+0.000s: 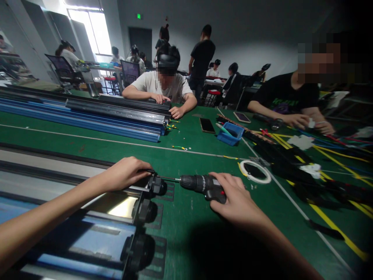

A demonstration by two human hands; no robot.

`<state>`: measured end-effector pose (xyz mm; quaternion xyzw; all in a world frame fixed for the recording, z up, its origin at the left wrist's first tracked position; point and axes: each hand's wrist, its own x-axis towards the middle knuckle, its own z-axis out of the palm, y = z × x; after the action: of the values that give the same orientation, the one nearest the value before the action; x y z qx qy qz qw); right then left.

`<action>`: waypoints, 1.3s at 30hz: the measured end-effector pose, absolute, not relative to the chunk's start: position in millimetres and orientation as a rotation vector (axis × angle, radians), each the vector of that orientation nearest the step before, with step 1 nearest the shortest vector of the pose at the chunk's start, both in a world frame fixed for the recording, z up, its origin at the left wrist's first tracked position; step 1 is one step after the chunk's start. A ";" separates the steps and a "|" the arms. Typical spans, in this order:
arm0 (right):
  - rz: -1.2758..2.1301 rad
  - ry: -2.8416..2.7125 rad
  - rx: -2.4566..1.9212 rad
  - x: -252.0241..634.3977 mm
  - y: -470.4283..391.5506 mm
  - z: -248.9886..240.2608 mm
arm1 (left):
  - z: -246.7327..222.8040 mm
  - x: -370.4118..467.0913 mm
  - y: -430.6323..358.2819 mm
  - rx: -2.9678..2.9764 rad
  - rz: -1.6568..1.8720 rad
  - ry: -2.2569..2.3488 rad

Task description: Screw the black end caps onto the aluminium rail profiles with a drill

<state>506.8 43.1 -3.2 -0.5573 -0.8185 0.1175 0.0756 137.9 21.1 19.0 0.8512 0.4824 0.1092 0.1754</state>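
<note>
A black power drill lies level in my right hand, whose fingers wrap round its body. From the chuck a long thin bit points left and reaches the end of the farthest metal profile. My left hand rests on that profile's end, fingers bent together near the bit's tip; whether they pinch anything is hidden. Black round fittings with flat slotted brackets stick out from the ends of the profiles. Nearer to me lies a blue-filmed profile.
Across the green table are stacked profiles, a phone, a blue bin and a white ring-shaped coil. Cables spread at the right. Two people work opposite; others are behind.
</note>
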 end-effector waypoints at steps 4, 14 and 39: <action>0.352 -2.447 -1.678 507.0 42.2 -2.6 | 18.3 137.5 21.5 2.415 0.316 1.359; 0.334 -2.452 -1.662 507.7 42.3 -3.4 | 19.2 138.4 20.6 2.414 0.309 1.361; 0.346 -2.452 -1.657 507.2 41.8 -2.7 | 19.9 140.3 22.2 2.389 0.330 1.354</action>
<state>507.2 41.8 -2.7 -0.5543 -0.8202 0.1156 0.0812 140.3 22.2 19.9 0.8486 0.4809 0.1171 0.1868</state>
